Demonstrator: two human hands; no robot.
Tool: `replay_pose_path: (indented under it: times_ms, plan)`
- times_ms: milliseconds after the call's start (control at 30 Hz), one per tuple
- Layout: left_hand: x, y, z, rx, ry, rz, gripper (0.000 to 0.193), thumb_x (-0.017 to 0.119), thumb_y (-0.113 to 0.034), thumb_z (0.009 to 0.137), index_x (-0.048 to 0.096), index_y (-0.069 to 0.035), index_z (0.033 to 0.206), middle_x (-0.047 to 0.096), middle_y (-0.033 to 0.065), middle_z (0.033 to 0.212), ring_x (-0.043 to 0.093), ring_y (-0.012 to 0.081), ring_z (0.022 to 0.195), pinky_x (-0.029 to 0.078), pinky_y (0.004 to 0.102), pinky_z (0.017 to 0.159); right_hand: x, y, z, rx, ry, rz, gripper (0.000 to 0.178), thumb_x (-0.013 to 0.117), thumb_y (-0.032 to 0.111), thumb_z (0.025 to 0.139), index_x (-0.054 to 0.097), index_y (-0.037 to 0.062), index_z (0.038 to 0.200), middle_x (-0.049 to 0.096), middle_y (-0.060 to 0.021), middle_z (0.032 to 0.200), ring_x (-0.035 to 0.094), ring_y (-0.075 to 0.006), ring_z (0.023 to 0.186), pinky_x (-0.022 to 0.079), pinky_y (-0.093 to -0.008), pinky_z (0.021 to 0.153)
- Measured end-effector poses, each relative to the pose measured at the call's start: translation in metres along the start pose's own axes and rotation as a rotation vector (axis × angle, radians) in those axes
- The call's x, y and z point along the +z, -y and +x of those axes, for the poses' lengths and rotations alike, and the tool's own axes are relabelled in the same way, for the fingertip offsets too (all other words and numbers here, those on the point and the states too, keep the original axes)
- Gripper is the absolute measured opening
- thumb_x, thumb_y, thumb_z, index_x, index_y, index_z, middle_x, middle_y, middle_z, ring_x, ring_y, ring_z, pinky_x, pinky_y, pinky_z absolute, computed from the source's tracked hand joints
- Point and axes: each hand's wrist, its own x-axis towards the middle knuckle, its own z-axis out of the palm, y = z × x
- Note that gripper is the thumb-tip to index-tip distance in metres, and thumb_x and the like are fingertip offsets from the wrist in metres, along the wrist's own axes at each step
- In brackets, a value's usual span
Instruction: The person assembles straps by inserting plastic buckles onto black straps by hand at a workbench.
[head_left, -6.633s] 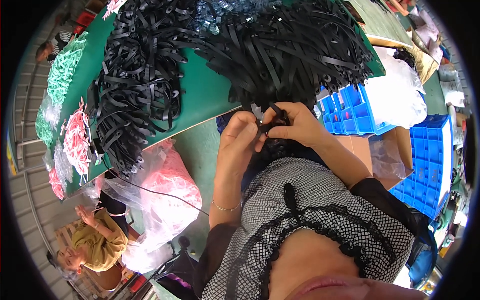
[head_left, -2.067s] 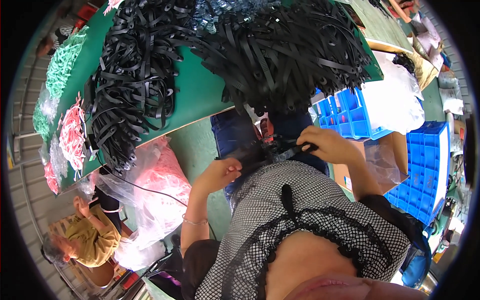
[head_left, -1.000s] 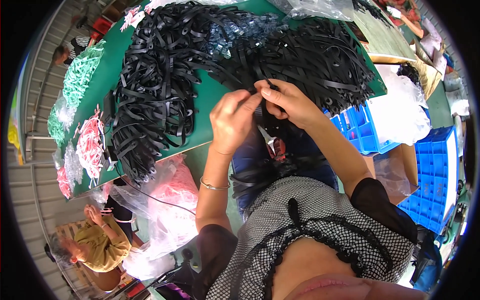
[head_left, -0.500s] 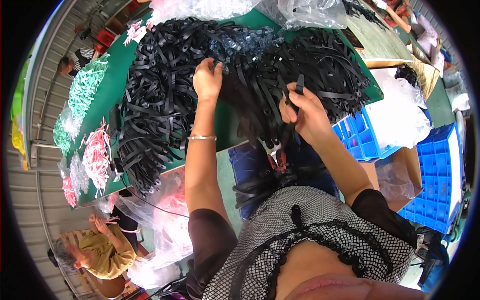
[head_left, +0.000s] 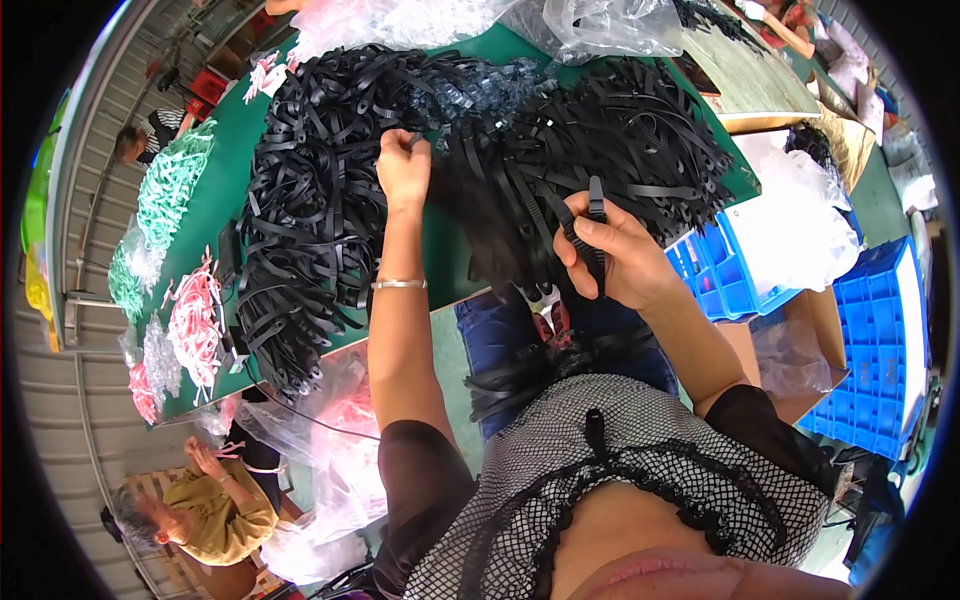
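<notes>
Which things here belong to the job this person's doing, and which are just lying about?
Seem part of the job:
Ribbed black plastic strap, held in the right fingers
Two big piles of flat black straps, the left fingers near one
Heap of clear bluish plastic pieces

Seem just lying about:
Pink cord bundle
Mint-green cord bundle
Blue plastic crates
White plastic bag

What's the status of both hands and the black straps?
Right hand holding black strap. Left hand at left strap pile, grip unclear. More black straps between hands; small clear pieces beyond.
</notes>
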Motion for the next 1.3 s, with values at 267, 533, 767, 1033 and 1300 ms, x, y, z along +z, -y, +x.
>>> replay_pose_path:
  times_ms: [267,533,767,1033,1300]
  plan:
    - [-0.023,-0.064,-0.141,0.009,0.366,-1.155,0.013,0.048,-0.011,0.08,0.042,-0.006,0.09,0.044,0.0026,0.07,0.039,0.0111,0.061,0.037,0.0265,0.062,-0.001,-0.018,-0.002,-0.056,-0.059,-0.181,0.015,0.045,0.012,0.089,0.048,0.0029,0.101,0.051,-0.0076,0.078,0.042,-0.0102,0.05,0.034,-0.0214,0.047]
    - [-0.032,-0.066,-0.19,-0.238,0.544,-1.377,0.033,0.046,-0.033,0.09,0.049,0.0,0.092,0.043,0.0025,0.077,0.039,0.0109,0.066,0.033,0.0241,0.057,0.003,-0.038,-0.005,-0.139,-0.113,-0.295,0.016,0.051,0.007,0.087,0.051,0.003,0.102,0.052,-0.001,0.076,0.038,-0.0026,0.054,0.029,-0.017,0.047]
    - [-0.032,-0.074,-0.208,-0.331,0.414,-1.268,0.023,0.044,-0.027,0.092,0.046,-0.004,0.095,0.043,0.0027,0.067,0.036,0.009,0.05,0.029,0.0191,0.045,0.006,-0.044,-0.011,-0.199,-0.023,-0.552,0.018,0.054,0.005,0.085,0.051,0.0007,0.102,0.056,-0.0033,0.086,0.052,-0.0061,0.071,0.044,-0.0196,0.065]
    - [-0.037,-0.07,-0.214,-0.335,0.413,-1.37,0.021,0.041,-0.027,0.093,0.043,-0.006,0.09,0.039,0.0022,0.063,0.031,0.007,0.046,0.025,0.0179,0.042,-0.003,-0.048,-0.013,-0.254,0.022,-0.808,0.017,0.054,0.002,0.083,0.052,-0.0015,0.099,0.055,-0.0038,0.086,0.054,-0.0063,0.07,0.046,-0.02,0.062]
    - [-0.031,-0.07,-0.221,-0.369,0.414,-1.399,0.02,0.041,-0.025,0.093,0.043,-0.006,0.09,0.041,0.0025,0.064,0.032,0.007,0.048,0.027,0.0178,0.044,0.001,-0.057,-0.012,-0.313,-0.029,-0.771,0.017,0.055,0.002,0.082,0.052,-0.0011,0.098,0.054,-0.0036,0.089,0.054,-0.0057,0.072,0.046,-0.0185,0.061]
